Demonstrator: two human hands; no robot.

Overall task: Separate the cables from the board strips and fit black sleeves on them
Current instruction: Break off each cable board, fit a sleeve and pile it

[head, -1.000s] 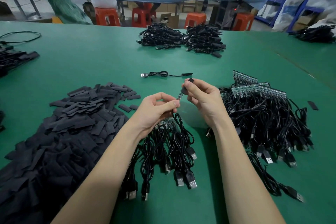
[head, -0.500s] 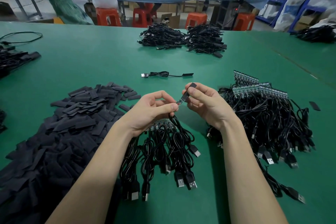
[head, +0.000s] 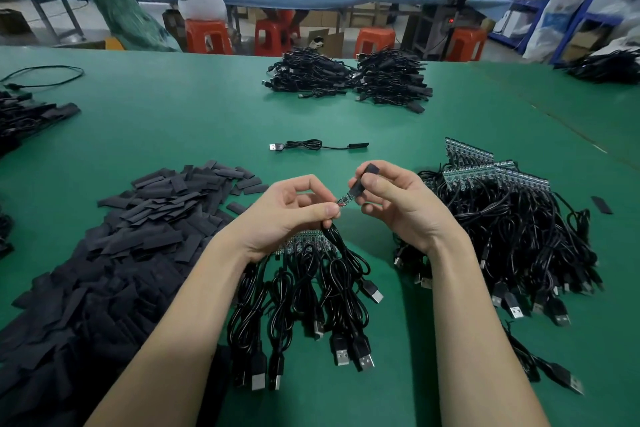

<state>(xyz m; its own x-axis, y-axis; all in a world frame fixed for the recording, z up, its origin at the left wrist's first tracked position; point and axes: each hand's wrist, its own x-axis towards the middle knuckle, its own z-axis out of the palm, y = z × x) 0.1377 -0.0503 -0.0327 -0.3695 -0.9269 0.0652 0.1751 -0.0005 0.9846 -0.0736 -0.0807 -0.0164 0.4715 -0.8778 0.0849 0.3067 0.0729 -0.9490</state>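
Left hand point(head: 287, 215): thumb and finger pinch one black cable point(head: 341, 243) right where its small board end point(head: 345, 199) begins.
Right hand point(head: 398, 198): fingers pinch a black sleeve point(head: 363, 180) and hold it at the tip of the small board end.
Sleeve fit: the sleeve looks only partly on; the bare board shows between the two hands. The view is small here, so I cannot tell how far in the board is.
Board strip point(head: 304, 241): it lies on the green table point(head: 207, 121) just under the left hand, with more cables hanging from it toward the person.
Sleeve pile point(head: 114, 253): a big heap of loose black sleeves, to the left of the left hand.
Waiting pile point(head: 512, 225): many more strips and cables, to the right of the right hand.
One done cable point(head: 318, 146): on the table, past both hands.
Done heaps point(head: 346, 83): two black bundles farther back, past the done cable.
What could go wrong: the flat sleeve may catch on a board corner and fold up if it is pushed in crooked.
Also: a hard push could bend the thin wires where the cable meets the board, because the left hand grips so close to that spot.
Also: the sleeve could slip out of the fingers and drop among the cables below.
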